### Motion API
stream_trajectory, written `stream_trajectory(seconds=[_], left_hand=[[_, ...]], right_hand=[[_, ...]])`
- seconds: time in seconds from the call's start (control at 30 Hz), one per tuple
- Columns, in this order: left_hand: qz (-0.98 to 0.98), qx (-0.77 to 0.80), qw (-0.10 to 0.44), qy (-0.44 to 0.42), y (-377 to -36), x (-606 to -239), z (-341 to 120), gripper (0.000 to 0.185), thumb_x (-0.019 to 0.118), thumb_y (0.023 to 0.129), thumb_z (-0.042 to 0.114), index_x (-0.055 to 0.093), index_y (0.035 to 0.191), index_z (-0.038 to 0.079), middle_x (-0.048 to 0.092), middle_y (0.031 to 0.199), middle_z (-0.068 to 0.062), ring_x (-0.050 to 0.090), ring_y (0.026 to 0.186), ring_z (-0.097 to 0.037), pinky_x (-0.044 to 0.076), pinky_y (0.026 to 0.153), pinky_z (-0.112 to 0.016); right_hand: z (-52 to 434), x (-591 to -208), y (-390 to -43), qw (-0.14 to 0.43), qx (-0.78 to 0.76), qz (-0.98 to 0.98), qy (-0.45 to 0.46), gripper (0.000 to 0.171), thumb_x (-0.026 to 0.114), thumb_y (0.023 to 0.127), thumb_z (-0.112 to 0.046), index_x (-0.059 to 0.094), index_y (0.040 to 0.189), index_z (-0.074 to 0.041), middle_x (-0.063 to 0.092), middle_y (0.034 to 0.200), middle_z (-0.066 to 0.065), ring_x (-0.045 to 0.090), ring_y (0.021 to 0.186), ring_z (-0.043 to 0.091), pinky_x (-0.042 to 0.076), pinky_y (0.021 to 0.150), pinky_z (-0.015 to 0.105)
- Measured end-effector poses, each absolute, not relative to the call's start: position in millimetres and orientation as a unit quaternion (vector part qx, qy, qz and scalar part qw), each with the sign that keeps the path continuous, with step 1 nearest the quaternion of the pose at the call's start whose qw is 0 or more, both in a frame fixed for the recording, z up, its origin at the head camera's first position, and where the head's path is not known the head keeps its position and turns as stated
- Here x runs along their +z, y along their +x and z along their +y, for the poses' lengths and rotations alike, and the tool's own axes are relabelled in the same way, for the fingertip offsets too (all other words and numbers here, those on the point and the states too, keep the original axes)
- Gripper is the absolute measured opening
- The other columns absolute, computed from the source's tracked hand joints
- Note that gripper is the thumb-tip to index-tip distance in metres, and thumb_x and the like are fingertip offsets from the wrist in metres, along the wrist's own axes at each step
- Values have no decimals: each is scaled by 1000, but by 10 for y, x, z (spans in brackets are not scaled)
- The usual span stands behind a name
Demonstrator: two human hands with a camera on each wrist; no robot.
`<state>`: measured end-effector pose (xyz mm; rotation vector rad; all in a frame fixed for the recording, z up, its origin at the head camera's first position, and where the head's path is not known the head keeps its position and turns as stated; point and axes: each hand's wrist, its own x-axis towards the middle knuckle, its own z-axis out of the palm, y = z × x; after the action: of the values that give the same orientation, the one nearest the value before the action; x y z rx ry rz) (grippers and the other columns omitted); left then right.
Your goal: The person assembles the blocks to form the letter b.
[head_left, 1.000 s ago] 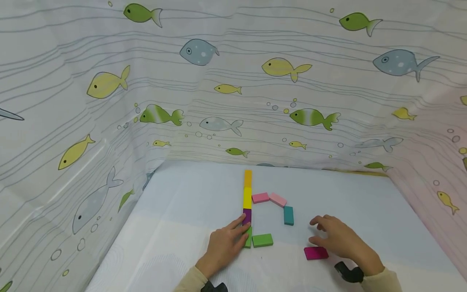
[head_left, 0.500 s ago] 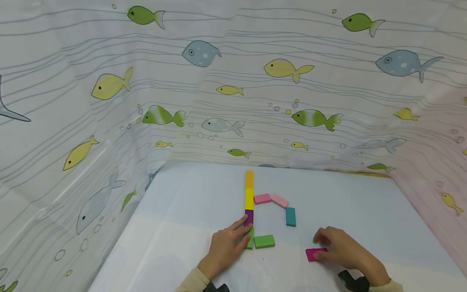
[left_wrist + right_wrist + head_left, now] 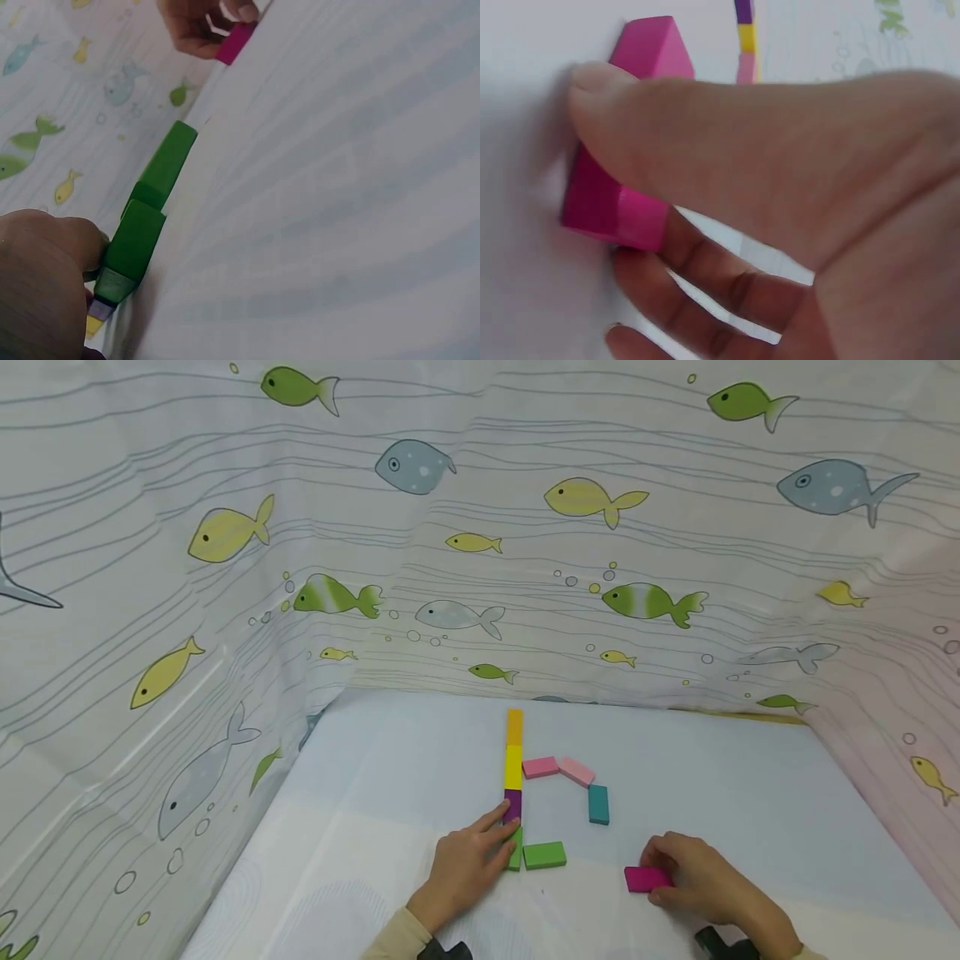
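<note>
My right hand [image 3: 666, 872] pinches a magenta block [image 3: 645, 878] that lies on the white table at the near right. In the right wrist view the thumb [image 3: 630, 105] lies over the top of the magenta block [image 3: 600, 202] and the fingers curl under its other side. My left hand [image 3: 480, 852] rests with straight fingers against the purple block [image 3: 512, 804] and the green block [image 3: 515, 853] at the near end of a column. In the left wrist view that green block [image 3: 135, 240] sits beside my left hand [image 3: 41, 285].
The column runs back through a yellow block [image 3: 513, 767] to an orange block [image 3: 513, 727]. Another green block [image 3: 544, 854], two pink blocks [image 3: 540, 767] and a teal block [image 3: 597, 803] lie to its right. Fish-print curtain [image 3: 450, 568] walls the table on three sides.
My right hand has come down from hovering beyond the magenta block and has taken hold of it. The left hand has stayed on the column.
</note>
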<state>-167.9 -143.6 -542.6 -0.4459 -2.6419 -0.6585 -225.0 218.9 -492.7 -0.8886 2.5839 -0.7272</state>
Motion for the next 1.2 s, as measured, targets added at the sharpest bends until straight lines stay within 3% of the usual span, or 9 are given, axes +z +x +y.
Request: stream_trajectory(seconds=[0.3,0.57,0.77,0.9,1.07,1.2], left_hand=[[-937,-233,201,-167,-1692,-5432,-1450,34,67,93,32,70,126,22,59,140,2,69,68,-18,37,49,-16],[-939,-245,182,-160,-1685,-5419,-1442,35,66,94,33,69,127,23,58,141,3,57,54,-7,31,47,-15],[-941,-235,187,-159,-1677,-5422,-1443,35,67,93,33,69,127,23,59,141,3,63,60,-10,33,48,-14],[-941,-233,185,-159,-1678,-5440,-1451,34,67,94,34,69,127,24,58,141,3,55,55,-5,32,47,-14],[-938,-229,202,-166,-1689,-5439,-1455,33,68,93,33,71,125,23,60,139,2,56,53,-5,30,45,-14],[-936,-228,210,-168,-1699,-5429,-1451,33,69,92,32,71,125,23,60,139,1,53,50,-7,27,44,-14]], right_hand=[[1892,-4925,-2300,92,-208,917,-328,28,89,70,-32,73,93,-32,56,91,-17,50,87,7,48,71,23],[1649,-4921,-2330,63,-208,916,-337,24,89,71,-23,79,93,-25,56,88,-13,50,87,10,47,69,22],[1491,-4935,-2340,39,-197,919,-340,25,89,71,-22,80,94,-23,53,84,-11,46,82,10,44,65,21],[1409,-4964,-2337,23,-187,922,-338,27,89,71,-22,80,96,-23,52,84,-11,44,82,8,43,65,20],[1371,-4985,-2337,0,-186,919,-346,30,89,71,-19,80,100,-22,54,87,-11,44,82,7,44,67,20],[1385,-4972,-2330,16,-202,920,-334,40,89,72,-20,76,111,-21,56,92,-10,49,85,7,48,71,21]])
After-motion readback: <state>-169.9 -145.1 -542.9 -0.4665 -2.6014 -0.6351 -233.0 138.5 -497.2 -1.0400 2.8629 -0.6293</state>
